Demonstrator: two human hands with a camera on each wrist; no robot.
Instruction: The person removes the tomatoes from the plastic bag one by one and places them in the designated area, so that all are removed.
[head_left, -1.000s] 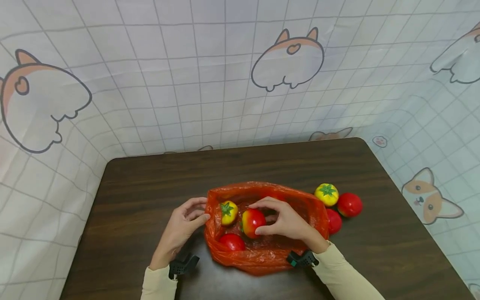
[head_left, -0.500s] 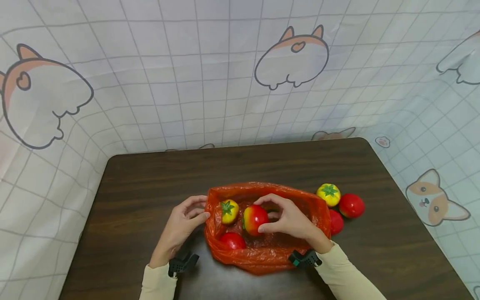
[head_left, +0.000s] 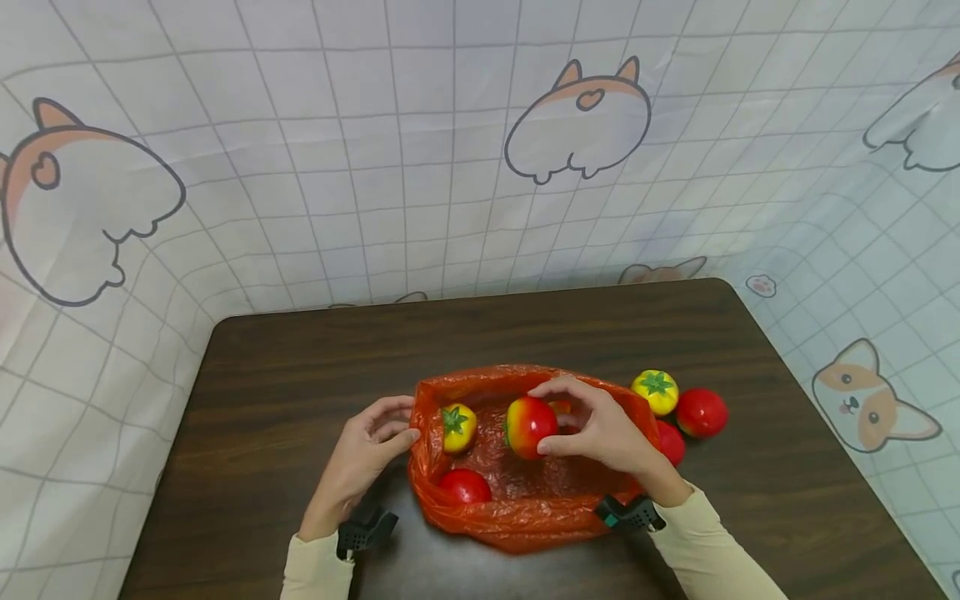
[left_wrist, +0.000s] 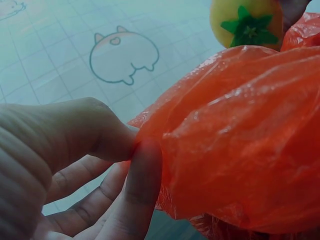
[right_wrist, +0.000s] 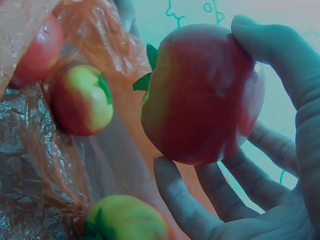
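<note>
Sheen greys the table (head_left: 442,571) near me; my wrist views look dim and bluish, glints streaking the bag (left_wrist: 245,145).

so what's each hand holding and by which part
The right hand grips a red-yellow fruit by its sides, clear of its leaves; the left hand pinches the red bag at its left edge.

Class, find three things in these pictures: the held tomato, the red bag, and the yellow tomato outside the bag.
Held tomato (right_wrist: 200,95), right wrist view: the middle of its red side.
Red bag (head_left: 517,518), head view: its near wall.
Yellow tomato (head_left: 655,397), head view: the yellow skin on its near side.
</note>
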